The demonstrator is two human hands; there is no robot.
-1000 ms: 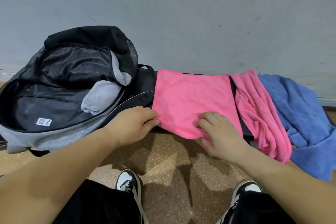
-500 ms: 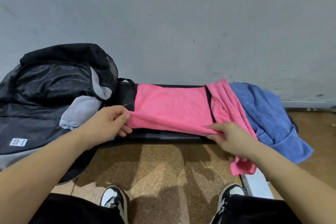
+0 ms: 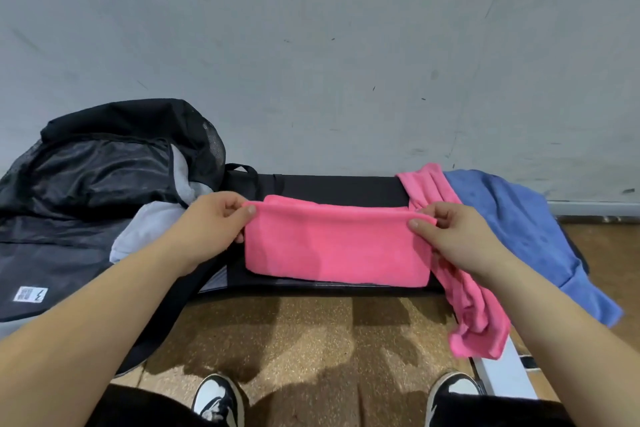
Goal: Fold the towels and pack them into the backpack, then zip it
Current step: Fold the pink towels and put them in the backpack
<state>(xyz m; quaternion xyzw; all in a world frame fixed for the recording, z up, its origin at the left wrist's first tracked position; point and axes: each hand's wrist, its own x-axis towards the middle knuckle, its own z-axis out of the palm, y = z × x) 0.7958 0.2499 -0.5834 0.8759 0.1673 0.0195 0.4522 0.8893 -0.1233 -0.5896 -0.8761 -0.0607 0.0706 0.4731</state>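
Note:
A pink towel [image 3: 336, 246] lies folded in half on a black bench [image 3: 339, 185]. My left hand [image 3: 211, 222] pinches its upper left corner and my right hand [image 3: 450, 236] pinches its upper right corner, both holding the folded edge slightly raised. To the left a black and grey backpack [image 3: 90, 184] lies wide open with a folded grey towel [image 3: 145, 229] inside. A second pink towel [image 3: 471, 308] hangs crumpled off the bench on the right, beside a crumpled blue towel [image 3: 512, 222].
A grey wall [image 3: 311, 45] rises directly behind the bench. The floor [image 3: 311, 333] below is brown and speckled, with my two black and white shoes [image 3: 218, 399] on it. A white bench leg [image 3: 502, 378] stands at the lower right.
Both hands lifted the near edge of the pink towel and carried it back over the far edge, halving the towel. The view has shifted right and up.

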